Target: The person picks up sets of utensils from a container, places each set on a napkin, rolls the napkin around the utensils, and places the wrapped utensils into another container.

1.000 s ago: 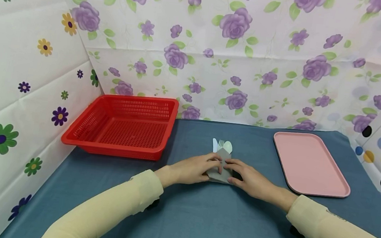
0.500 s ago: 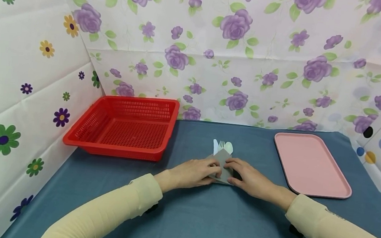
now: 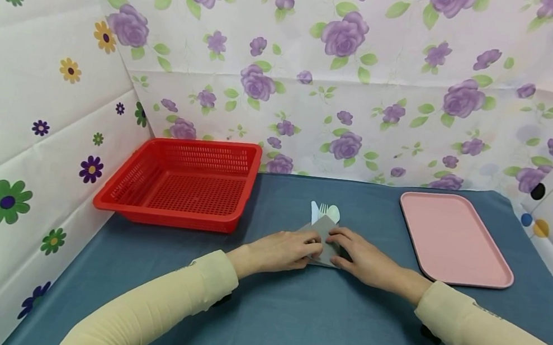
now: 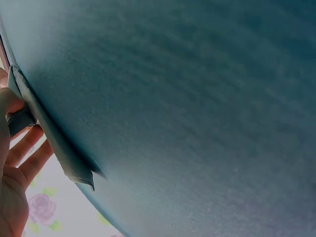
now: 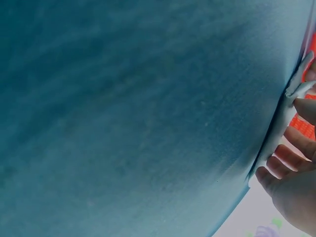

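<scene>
A grey cloth napkin (image 3: 323, 227) lies folded at mid-table, with a white knife (image 3: 314, 212), fork (image 3: 323, 209) and spoon (image 3: 333, 213) side by side, their upper ends sticking out past its far edge. My left hand (image 3: 278, 251) has its fingers curled at the napkin's left side and pinches a fold of it. From the other side, my right hand (image 3: 365, 262) rests its fingertips on the napkin's right part, fingers loosely bent. The left wrist view shows the napkin's edge (image 4: 57, 143) standing slightly off the tabletop. The cutlery's lower ends are hidden under the cloth.
A red plastic basket (image 3: 170, 220) stands at the back left. At the right lies a pink tray (image 3: 457, 236). Blue cloth (image 3: 281, 319) covers the table, and flowered sheets (image 3: 310, 41) hang behind and at the sides.
My left hand's fingers have curled in more and its wrist has shifted slightly at the napkin's left side. The right hand stays nearly still. The cutlery, basket and tray keep their places.
</scene>
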The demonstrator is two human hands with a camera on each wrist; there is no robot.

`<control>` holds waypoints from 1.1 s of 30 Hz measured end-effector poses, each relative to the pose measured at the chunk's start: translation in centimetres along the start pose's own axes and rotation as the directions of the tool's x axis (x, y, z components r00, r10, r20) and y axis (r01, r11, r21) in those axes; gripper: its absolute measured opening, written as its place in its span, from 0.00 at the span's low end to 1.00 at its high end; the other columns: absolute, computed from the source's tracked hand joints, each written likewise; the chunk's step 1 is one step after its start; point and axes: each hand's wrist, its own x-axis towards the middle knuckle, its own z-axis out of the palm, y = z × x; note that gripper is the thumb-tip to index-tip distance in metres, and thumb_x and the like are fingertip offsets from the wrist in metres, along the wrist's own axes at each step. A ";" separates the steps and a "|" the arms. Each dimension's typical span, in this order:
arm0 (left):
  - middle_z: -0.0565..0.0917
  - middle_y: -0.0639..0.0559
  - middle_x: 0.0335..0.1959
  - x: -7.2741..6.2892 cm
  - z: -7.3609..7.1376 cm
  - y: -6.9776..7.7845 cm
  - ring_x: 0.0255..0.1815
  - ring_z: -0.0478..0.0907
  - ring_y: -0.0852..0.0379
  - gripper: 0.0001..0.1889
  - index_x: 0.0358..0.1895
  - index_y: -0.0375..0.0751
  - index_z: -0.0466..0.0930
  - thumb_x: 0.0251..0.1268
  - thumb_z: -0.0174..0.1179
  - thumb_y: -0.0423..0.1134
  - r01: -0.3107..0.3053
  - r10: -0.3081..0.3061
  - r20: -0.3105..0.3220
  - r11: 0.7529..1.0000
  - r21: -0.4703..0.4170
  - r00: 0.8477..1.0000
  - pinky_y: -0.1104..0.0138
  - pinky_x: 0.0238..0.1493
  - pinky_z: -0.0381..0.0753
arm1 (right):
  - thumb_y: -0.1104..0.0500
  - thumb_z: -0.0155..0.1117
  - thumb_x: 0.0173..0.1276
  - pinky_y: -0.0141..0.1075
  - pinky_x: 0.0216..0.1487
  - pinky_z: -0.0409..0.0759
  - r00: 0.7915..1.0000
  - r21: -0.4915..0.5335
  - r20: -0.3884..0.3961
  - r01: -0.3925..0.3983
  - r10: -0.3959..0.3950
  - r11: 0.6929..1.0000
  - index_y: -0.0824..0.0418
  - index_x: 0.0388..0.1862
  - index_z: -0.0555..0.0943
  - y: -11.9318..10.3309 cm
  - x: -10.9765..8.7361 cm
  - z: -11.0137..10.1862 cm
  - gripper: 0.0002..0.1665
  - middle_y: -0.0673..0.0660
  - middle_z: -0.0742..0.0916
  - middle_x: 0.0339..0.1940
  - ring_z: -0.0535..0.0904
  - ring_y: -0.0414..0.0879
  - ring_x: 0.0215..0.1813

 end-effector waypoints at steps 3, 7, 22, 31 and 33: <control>0.79 0.52 0.55 0.0 0.1 -0.2 0.45 0.78 0.62 0.06 0.50 0.50 0.76 0.77 0.60 0.36 -0.011 0.011 -0.007 1.000 0.009 1.000 0.71 0.40 0.81 | 0.55 0.66 0.78 0.57 0.70 0.73 1.000 -0.012 -0.003 0.011 -0.011 1.000 0.62 0.71 0.76 0.0 0.0 0.0 0.26 0.62 0.73 0.76 0.69 0.59 0.76; 0.77 0.52 0.56 -0.1 0.3 -0.3 0.45 0.77 0.63 0.06 0.50 0.51 0.77 0.77 0.61 0.37 -0.011 0.011 -0.005 1.000 0.022 1.000 0.71 0.41 0.82 | 0.55 0.66 0.79 0.57 0.71 0.72 0.999 -0.039 -0.008 0.031 -0.032 0.999 0.62 0.72 0.75 0.2 -0.1 0.1 0.27 0.62 0.73 0.76 0.69 0.59 0.77; 0.76 0.54 0.58 -0.4 0.0 -0.5 0.54 0.74 0.60 0.03 0.48 0.51 0.80 0.80 0.58 0.40 0.019 -0.019 0.044 1.000 -0.018 0.999 0.70 0.51 0.80 | 0.54 0.66 0.78 0.56 0.73 0.71 0.998 -0.072 -0.002 0.061 -0.061 0.996 0.63 0.73 0.74 0.4 -0.1 0.3 0.29 0.62 0.74 0.76 0.69 0.59 0.77; 0.81 0.56 0.50 -0.5 0.0 -0.4 0.51 0.76 0.62 0.06 0.52 0.49 0.83 0.77 0.63 0.39 -0.025 0.025 0.018 1.000 -0.015 1.000 0.72 0.59 0.76 | 0.54 0.66 0.78 0.56 0.72 0.72 0.997 -0.081 -0.005 0.072 -0.073 0.994 0.63 0.72 0.74 0.4 -0.1 0.3 0.29 0.63 0.74 0.76 0.69 0.59 0.77; 0.80 0.56 0.50 -0.6 0.1 -0.3 0.51 0.77 0.62 0.08 0.54 0.48 0.82 0.77 0.63 0.38 -0.014 0.016 0.025 0.997 -0.076 1.000 0.73 0.59 0.77 | 0.54 0.66 0.78 0.56 0.72 0.71 0.997 -0.085 -0.007 0.078 -0.079 0.993 0.63 0.73 0.74 0.3 -0.1 0.3 0.29 0.63 0.74 0.76 0.69 0.59 0.77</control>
